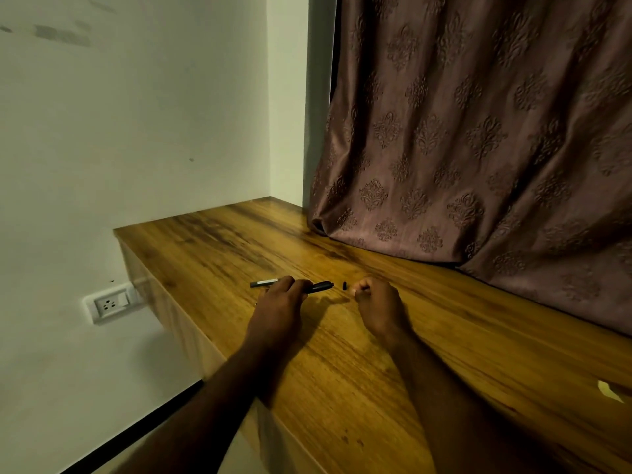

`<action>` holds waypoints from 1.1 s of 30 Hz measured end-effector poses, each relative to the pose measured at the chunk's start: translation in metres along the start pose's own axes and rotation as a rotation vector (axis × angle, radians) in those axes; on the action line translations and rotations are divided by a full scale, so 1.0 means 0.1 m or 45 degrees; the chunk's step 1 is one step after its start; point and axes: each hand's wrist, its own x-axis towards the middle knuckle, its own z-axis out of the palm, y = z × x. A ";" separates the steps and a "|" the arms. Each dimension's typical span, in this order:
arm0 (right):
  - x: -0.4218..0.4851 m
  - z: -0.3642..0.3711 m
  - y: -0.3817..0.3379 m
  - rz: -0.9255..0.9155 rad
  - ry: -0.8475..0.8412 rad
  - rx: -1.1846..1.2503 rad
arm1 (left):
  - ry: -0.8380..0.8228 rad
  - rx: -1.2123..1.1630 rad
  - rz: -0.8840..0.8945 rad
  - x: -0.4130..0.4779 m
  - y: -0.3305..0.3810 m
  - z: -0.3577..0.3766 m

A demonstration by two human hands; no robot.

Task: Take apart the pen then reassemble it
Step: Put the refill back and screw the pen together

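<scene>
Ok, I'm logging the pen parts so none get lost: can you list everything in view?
Wall: one, white, left.
Desk: one, brown wood, along the wall.
Curtain: one, brown, patterned, behind the desk.
Socket: one, white, on the wall left of the desk.
Scrap: one, pale yellow, desk's right side.
Barrel: one, black, in the left hand.
Grey part: one, just left of the left hand.
Small piece: one, black, on the desk between the hands.
Left hand: fingers round the barrel.
Right hand: fingers curled, nothing seen in them.
</scene>
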 end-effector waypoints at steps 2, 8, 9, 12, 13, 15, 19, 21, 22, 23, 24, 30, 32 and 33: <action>-0.04 -0.02 -0.05 0.009 -0.034 0.485 | 0.003 -0.005 -0.003 0.00 0.00 0.00; -0.12 -0.01 -0.18 0.072 -0.135 0.975 | -0.003 0.033 0.005 0.00 0.02 -0.01; -0.13 0.00 -0.19 0.076 -0.152 0.997 | -0.004 0.031 0.006 -0.01 0.02 -0.02; -0.15 0.02 -0.20 0.081 -0.196 1.054 | -0.005 0.017 0.010 -0.01 0.02 -0.02; -0.15 0.03 -0.20 0.081 -0.203 1.050 | -0.006 0.012 0.012 -0.01 0.02 -0.02; -0.15 0.04 -0.20 0.081 -0.209 1.022 | -0.008 0.007 0.010 -0.01 0.01 -0.02; -0.16 0.05 -0.18 0.071 -0.221 0.980 | -0.018 0.010 0.009 -0.01 0.01 -0.01; -0.16 0.05 -0.17 0.071 -0.231 0.969 | -0.018 0.017 0.007 -0.01 0.01 0.00; -0.16 0.05 -0.16 0.069 -0.236 0.968 | -0.017 0.017 0.005 -0.01 0.01 0.00; -0.16 0.05 -0.16 0.067 -0.239 0.969 | -0.016 0.019 0.004 -0.01 0.00 0.00; -0.17 0.04 -0.16 0.064 -0.240 0.972 | -0.015 0.023 0.005 -0.01 0.00 0.00; -0.18 0.05 -0.17 0.053 -0.244 0.967 | -0.028 0.026 0.018 -0.01 0.01 0.00; -0.18 0.05 -0.17 0.055 -0.240 0.977 | -0.031 0.019 0.011 0.00 0.02 -0.01; -0.18 0.05 -0.17 0.055 -0.239 0.980 | -0.032 0.017 0.011 0.00 0.02 -0.01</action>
